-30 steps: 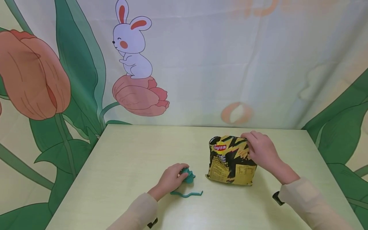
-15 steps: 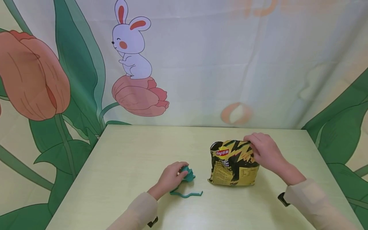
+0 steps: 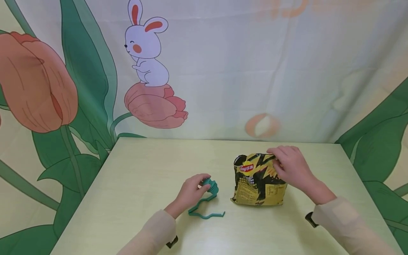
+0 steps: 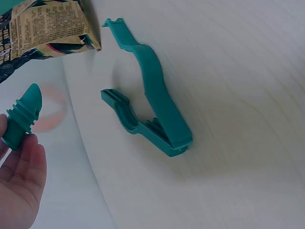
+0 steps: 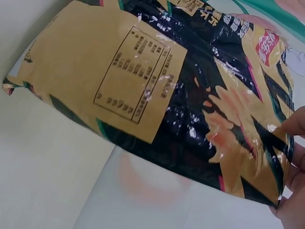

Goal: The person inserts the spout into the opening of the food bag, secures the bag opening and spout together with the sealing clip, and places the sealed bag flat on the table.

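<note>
My left hand (image 3: pixel 190 192) pinches a small teal plastic spout (image 4: pixel 23 116), ribbed like a screw thread, with a slanted tip, between thumb and fingers. Below it on the table lies a teal bag clip (image 4: pixel 159 88), its two wavy arms spread apart in a V. The right hand (image 3: pixel 293 169) grips the upper right corner of a black and gold Lay's chip bag (image 3: pixel 259 186), thumb in front. The bag stands upright with its lower edge at the tabletop, and its printed back shows in the right wrist view.
A pale wooden table (image 3: pixel 143 170) carries these things. Behind its far edge hangs a light curtain (image 3: pixel 216 71) printed with a rabbit, tulips and leaves. A dark wrist device (image 3: pixel 311 219) shows at the right sleeve.
My left hand has raised the spout away from the table, uncovering more of the clip, which stays put. The bag has shifted slightly right and its top has dipped a little, still in the right hand.
</note>
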Demonstrator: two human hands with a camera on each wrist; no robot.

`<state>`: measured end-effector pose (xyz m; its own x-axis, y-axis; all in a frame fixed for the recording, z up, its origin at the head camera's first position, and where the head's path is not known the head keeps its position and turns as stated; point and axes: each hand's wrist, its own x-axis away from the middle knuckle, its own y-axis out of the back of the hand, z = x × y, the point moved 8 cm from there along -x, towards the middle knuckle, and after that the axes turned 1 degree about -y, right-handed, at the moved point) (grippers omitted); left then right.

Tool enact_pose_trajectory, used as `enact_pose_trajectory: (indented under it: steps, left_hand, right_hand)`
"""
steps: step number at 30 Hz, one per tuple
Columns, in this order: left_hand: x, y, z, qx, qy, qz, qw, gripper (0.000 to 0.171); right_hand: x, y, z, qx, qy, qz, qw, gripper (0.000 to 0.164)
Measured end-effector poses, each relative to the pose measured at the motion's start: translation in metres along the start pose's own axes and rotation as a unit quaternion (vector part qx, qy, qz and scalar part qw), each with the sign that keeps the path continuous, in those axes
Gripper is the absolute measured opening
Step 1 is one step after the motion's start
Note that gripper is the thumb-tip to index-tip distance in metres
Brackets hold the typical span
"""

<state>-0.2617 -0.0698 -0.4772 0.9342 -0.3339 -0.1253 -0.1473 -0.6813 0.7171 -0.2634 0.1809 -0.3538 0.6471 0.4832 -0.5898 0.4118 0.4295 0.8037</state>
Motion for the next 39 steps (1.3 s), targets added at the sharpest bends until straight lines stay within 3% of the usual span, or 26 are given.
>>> enact_pose_trajectory:
  steps: [21, 39]
  left_hand:
    - [-0.013, 0.017, -0.017, 0.063, 0.004, -0.035, 0.9974, 0.031]
    - [-0.027, 0.029, -0.039, 0.064, -0.010, -0.047, 0.9968, 0.034]
  right_hand:
    - [-0.010, -0.007, 0.017, -0.002, 0.019, -0.015, 1.000, 0.026]
    - [-0.015, -0.012, 0.022, 0.003, 0.008, -0.014, 1.000, 0.022]
